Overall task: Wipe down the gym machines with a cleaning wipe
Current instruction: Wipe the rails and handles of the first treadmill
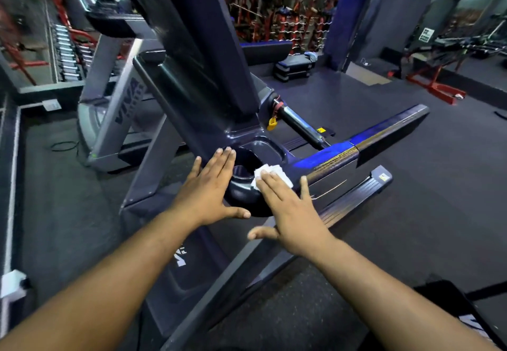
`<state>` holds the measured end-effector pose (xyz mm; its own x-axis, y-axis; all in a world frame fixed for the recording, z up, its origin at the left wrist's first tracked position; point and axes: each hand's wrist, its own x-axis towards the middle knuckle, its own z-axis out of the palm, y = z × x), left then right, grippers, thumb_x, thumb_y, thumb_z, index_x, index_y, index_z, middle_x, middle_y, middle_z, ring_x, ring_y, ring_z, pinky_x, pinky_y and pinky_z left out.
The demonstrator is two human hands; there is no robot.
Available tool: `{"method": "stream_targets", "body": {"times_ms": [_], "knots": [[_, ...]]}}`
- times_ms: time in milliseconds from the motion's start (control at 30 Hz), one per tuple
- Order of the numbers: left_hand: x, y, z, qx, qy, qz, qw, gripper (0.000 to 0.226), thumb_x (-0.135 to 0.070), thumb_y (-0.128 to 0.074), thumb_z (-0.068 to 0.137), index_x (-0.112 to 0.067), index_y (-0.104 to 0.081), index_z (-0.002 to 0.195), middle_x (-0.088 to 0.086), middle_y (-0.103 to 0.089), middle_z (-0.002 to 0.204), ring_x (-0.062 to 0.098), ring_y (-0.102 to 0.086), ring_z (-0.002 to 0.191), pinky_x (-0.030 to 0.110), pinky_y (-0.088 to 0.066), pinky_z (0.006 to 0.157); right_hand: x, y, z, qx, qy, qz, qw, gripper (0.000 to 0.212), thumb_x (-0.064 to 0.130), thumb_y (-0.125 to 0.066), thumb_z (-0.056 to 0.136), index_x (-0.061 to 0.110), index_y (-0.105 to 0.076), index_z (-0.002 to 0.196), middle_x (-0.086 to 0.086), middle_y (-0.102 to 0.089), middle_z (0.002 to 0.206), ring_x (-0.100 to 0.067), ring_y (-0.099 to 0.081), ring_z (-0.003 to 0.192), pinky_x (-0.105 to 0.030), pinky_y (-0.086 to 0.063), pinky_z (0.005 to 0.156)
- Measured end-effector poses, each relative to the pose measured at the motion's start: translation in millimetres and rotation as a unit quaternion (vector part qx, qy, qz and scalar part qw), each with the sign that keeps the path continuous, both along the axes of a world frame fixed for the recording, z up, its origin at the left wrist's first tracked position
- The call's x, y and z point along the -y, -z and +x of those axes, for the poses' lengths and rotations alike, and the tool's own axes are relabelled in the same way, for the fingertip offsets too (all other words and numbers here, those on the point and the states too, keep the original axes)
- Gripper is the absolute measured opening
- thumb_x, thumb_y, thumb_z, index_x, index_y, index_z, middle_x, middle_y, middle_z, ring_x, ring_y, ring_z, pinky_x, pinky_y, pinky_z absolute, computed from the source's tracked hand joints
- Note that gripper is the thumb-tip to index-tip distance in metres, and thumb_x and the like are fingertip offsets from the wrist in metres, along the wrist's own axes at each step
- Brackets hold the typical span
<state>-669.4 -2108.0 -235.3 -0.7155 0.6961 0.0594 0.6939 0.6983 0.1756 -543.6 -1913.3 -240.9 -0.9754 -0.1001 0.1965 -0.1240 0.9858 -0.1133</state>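
Right hand point(290, 213) lies flat, fingers straight, pressing the wipe point(271, 175) down onto the console point(247, 194) of the treadmill point(192, 98); nothing is pinched or curled round, the wipe is only held under the fingertips. Only the white folded edge shows beyond the fingers, sitting on the rim just right of the cup holder point(244, 169). Left hand point(211, 186) is also flat and spread, fingers straight, resting on the console's left edge with the fingertips touching the base of the upright point(208, 76); it holds nothing and looks to be bracing.

What the coming stroke turns on is the handrail point(365, 144): its long axis runs away from the wipe up and to the right, and its near end starts right beside the right hand's fingertips. That hand is the nearer one and already carries the wipe, so the likely move is a slide along that axis, palm kept down. The cup holder lies between the two hands and would need the wipe pushed leftward into the recess instead.

Both forearms reach forward from the bottom of the view, well apart at the elbows and converging on the console.
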Motion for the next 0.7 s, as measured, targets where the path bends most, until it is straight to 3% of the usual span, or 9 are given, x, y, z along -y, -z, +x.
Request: {"method": "stream_targets", "body": {"times_ms": [133, 233, 367, 467, 533, 700], "knots": [[2, 1, -2, 0.002, 0.007, 0.006, 1.0, 0.143, -0.093, -0.051, 0.063, -0.015, 0.024, 0.158, -0.002, 0.026, 0.167, 0.013, 0.024, 0.153, 0.049, 0.009, 0.126, -28, 12, -3, -0.083, 0.034, 0.022, 0.996, 0.105, 0.091, -0.025, 0.08, 0.02, -0.033, 0.157, 0.002, -0.029, 0.165, -0.01, -0.02, 0.153, -0.077, -0.01, 0.114], [8, 5, -5, 0.01, 0.01, 0.021, 1.0, 0.144, -0.088, -0.06, 0.066, -0.017, 0.026, 0.157, -0.004, 0.029, 0.165, 0.012, 0.027, 0.152, 0.049, 0.009, 0.126, -18, 24, 4, -0.097, 0.053, -0.011, 0.994, 0.108, 0.09, -0.03, 0.08, 0.017, -0.03, 0.158, 0.0, -0.024, 0.167, -0.015, -0.014, 0.156, -0.068, -0.007, 0.117], [11, 8, -11, -0.001, 0.011, 0.016, 1.0, 0.147, -0.089, -0.059, 0.061, -0.016, 0.025, 0.158, -0.003, 0.029, 0.166, 0.011, 0.027, 0.152, 0.049, 0.009, 0.126, 18, 19, -9, -0.094, -0.012, 0.02, 0.995, 0.11, 0.091, -0.033, 0.077, 0.017, -0.03, 0.159, 0.001, -0.024, 0.167, -0.011, -0.011, 0.156, -0.072, -0.008, 0.118], [13, 6, -13, 0.004, 0.013, 0.008, 1.0, 0.147, -0.092, -0.054, 0.059, -0.017, 0.026, 0.157, -0.003, 0.03, 0.166, 0.012, 0.027, 0.152, 0.05, 0.01, 0.126, 9, 10, -22, -0.098, 0.01, 0.02, 0.995, 0.107, 0.092, -0.028, 0.076, 0.021, -0.037, 0.156, 0.004, -0.033, 0.163, -0.01, -0.021, 0.153, -0.073, -0.011, 0.117], [14, 5, -13, 0.014, 0.015, 0.003, 1.0, 0.146, -0.092, -0.054, 0.061, -0.018, 0.028, 0.156, -0.003, 0.031, 0.165, 0.011, 0.028, 0.151, 0.051, 0.011, 0.125, -12, 4, -27, -0.082, 0.053, 0.015, 0.995, 0.107, 0.095, -0.025, 0.074, 0.025, -0.039, 0.154, 0.006, -0.034, 0.162, -0.01, -0.024, 0.152, -0.073, -0.011, 0.116], [7, 0, -15, 0.04, 0.01, 0.006, 0.999, 0.146, -0.097, -0.047, 0.058, -0.018, 0.026, 0.157, -0.004, 0.03, 0.165, 0.01, 0.029, 0.151, 0.053, 0.012, 0.124, -39, -33, -66, 0.059, 0.082, 0.004, 0.995, 0.128, 0.103, -0.001, 0.059, 0.026, -0.034, 0.155, 0.013, -0.023, 0.164, -0.005, -0.006, 0.154, -0.076, 0.003, 0.113]]}}
